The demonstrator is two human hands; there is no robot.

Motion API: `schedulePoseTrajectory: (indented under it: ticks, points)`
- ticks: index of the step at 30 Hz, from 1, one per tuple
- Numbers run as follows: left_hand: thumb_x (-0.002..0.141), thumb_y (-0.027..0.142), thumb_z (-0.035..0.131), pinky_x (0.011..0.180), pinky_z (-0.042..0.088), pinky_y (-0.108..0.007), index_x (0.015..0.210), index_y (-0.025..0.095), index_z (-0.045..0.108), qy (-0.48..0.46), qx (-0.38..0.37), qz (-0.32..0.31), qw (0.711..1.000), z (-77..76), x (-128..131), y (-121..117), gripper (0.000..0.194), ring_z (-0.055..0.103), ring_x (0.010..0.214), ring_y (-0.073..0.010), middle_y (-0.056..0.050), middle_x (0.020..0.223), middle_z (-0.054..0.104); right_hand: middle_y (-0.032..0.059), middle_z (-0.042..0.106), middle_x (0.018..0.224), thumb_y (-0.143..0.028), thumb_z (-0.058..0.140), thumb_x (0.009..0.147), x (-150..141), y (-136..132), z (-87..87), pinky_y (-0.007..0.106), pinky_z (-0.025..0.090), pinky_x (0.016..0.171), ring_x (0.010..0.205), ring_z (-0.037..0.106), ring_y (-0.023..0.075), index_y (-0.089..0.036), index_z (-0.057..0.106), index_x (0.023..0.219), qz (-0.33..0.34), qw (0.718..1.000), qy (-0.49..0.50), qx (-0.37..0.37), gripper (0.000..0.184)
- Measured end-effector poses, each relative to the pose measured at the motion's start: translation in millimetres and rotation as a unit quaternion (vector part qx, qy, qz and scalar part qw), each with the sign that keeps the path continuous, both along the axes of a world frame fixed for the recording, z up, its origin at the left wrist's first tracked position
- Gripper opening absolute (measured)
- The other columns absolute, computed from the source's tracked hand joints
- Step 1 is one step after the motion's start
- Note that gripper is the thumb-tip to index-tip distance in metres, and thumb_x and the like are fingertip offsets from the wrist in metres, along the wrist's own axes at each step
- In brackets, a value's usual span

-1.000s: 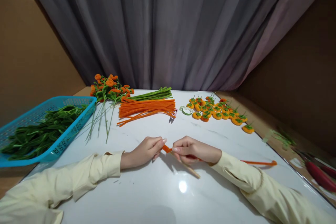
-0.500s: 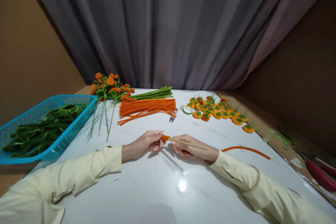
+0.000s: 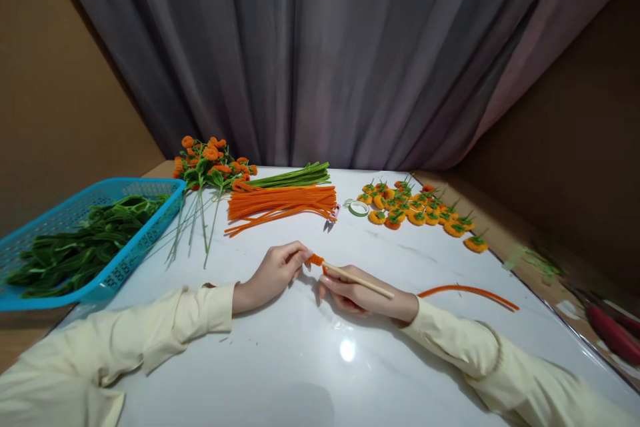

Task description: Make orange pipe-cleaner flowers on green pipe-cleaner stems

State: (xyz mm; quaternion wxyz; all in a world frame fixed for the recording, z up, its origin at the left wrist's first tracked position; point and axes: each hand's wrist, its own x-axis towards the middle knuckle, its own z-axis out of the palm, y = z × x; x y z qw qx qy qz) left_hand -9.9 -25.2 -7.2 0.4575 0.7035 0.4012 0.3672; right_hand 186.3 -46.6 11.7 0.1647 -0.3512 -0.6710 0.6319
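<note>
A thin wooden stick (image 3: 367, 282) slants across the top of my right hand, its upper end wrapped in a tight coil of orange pipe cleaner (image 3: 316, 259). My left hand (image 3: 276, 273) is closed, thumb and fingertips pinching the far end of that coil. A short bit of orange shows between the fingertips of my right hand (image 3: 353, 290), which is closed on the pipe cleaner just below the coil. Behind my right wrist an orange length (image 3: 467, 289) curves out over the table; my hand hides whether it joins the coil.
A blue basket (image 3: 131, 257) of green leaves stands left. Further back lie orange flowers with stems (image 3: 210, 154), green pipe cleaners (image 3: 295, 177), orange pipe cleaners (image 3: 283, 202), small scissors (image 3: 330, 220), green tape (image 3: 359, 209) and several orange flower heads (image 3: 415, 217). Red-handled pliers (image 3: 613, 333) lie far right.
My left hand has turned and risen slightly at the coil. The stick's coiled end has shifted a little, and my right fingers have moved slightly left and down, baring some orange beneath the stick.
</note>
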Motion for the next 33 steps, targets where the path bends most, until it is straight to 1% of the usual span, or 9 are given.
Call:
schedulePoseTrajectory:
  ticks: [3, 6, 9, 12, 17, 21, 24, 28, 33]
  points:
    - [0.088, 0.032, 0.043, 0.054, 0.034, -0.022, 0.072, 0.017, 0.056, 0.047, 0.113, 0.019, 0.992, 2.9, -2, -3, 0.026, 0.042, 0.051, -0.0102, 0.003, 0.057, 0.049, -0.0102, 0.036, 0.040, -0.043, 0.038, 0.094, 1, -1, -1.0, 0.017, 0.023, 0.033, 0.030, 0.026, 0.0031, -0.013, 0.055, 0.086, 0.005, 1.000, -0.001, -0.012, 0.036]
    - [0.088, 0.028, 0.044, 0.061, 0.036, -0.023, 0.072, 0.018, 0.057, 0.066, 0.176, 0.022, 0.982, 2.4, -3, -4, 0.023, 0.049, 0.060, -0.0125, -0.002, 0.067, 0.057, -0.0100, 0.036, 0.041, -0.043, 0.036, 0.094, 1, 0, -3.9, 0.017, 0.023, 0.032, 0.030, 0.026, 0.0033, -0.012, 0.056, 0.089, 0.006, 1.000, -0.001, -0.028, 0.037]
    - [0.088, 0.028, 0.045, 0.063, 0.037, -0.024, 0.073, 0.018, 0.058, 0.082, 0.196, 0.014, 0.977, 0.7, -4, -3, 0.023, 0.050, 0.063, -0.0140, -0.003, 0.068, 0.057, -0.0102, 0.036, 0.041, -0.045, 0.035, 0.094, 2, 2, -6.4, 0.016, 0.022, 0.032, 0.030, 0.024, 0.0032, -0.011, 0.056, 0.091, 0.017, 0.999, -0.004, -0.037, 0.040]
    - [0.088, 0.029, 0.045, 0.060, 0.034, -0.025, 0.069, 0.018, 0.057, 0.109, 0.214, 0.008, 0.971, 0.7, -4, -2, 0.025, 0.047, 0.059, -0.0135, -0.003, 0.066, 0.054, -0.0105, 0.036, 0.040, -0.045, 0.036, 0.094, 2, 4, -6.2, 0.016, 0.022, 0.033, 0.030, 0.025, 0.0030, -0.011, 0.057, 0.091, 0.034, 0.999, 0.000, -0.036, 0.040]
    - [0.088, 0.028, 0.045, 0.055, 0.029, -0.024, 0.057, 0.019, 0.044, 0.129, 0.239, -0.013, 0.962, 1.5, -5, 1, 0.032, 0.035, 0.052, -0.0113, 0.001, 0.056, 0.042, -0.0106, 0.033, 0.039, -0.045, 0.038, 0.094, 4, 5, -1.0, 0.017, 0.020, 0.035, 0.031, 0.023, 0.0029, -0.011, 0.059, 0.085, 0.050, 0.998, -0.001, -0.037, 0.041]
    - [0.088, 0.028, 0.043, 0.052, 0.026, -0.023, 0.054, 0.018, 0.037, 0.127, 0.226, -0.044, 0.965, 3.0, -6, 6, 0.036, 0.030, 0.049, -0.0092, 0.003, 0.052, 0.035, -0.0101, 0.033, 0.040, -0.047, 0.040, 0.092, 6, 5, 1.4, 0.018, 0.019, 0.035, 0.033, 0.024, 0.0032, -0.010, 0.060, 0.082, 0.070, 0.997, -0.011, -0.035, 0.042]
    - [0.088, 0.031, 0.041, 0.049, 0.023, -0.023, 0.051, 0.017, 0.033, 0.140, 0.188, -0.073, 0.969, 6.0, -8, 10, 0.041, 0.024, 0.047, -0.0079, 0.005, 0.049, 0.026, -0.0102, 0.033, 0.041, -0.048, 0.041, 0.092, 7, 5, 1.9, 0.018, 0.019, 0.035, 0.033, 0.023, 0.0030, -0.010, 0.059, 0.082, 0.082, 0.996, -0.011, -0.042, 0.043]
    - [0.087, 0.038, 0.042, 0.045, 0.018, -0.023, 0.048, 0.017, 0.029, 0.134, 0.096, -0.106, 0.981, 11.9, -11, 13, 0.045, 0.018, 0.048, -0.0073, 0.005, 0.049, 0.020, -0.0110, 0.031, 0.039, -0.046, 0.043, 0.091, 8, 6, 3.4, 0.018, 0.017, 0.033, 0.032, 0.021, 0.0029, -0.010, 0.059, 0.081, 0.088, 0.994, 0.004, -0.065, 0.041]
    - [0.085, 0.044, 0.045, 0.042, 0.015, -0.024, 0.046, 0.017, 0.030, 0.118, -0.039, -0.146, 0.981, 19.5, -13, 13, 0.049, 0.020, 0.042, -0.0059, 0.005, 0.041, 0.027, -0.0114, 0.033, 0.037, -0.040, 0.047, 0.091, 9, 2, 6.7, 0.017, 0.018, 0.031, 0.028, 0.022, 0.0034, -0.011, 0.057, 0.082, 0.109, 0.978, 0.050, -0.171, 0.032]
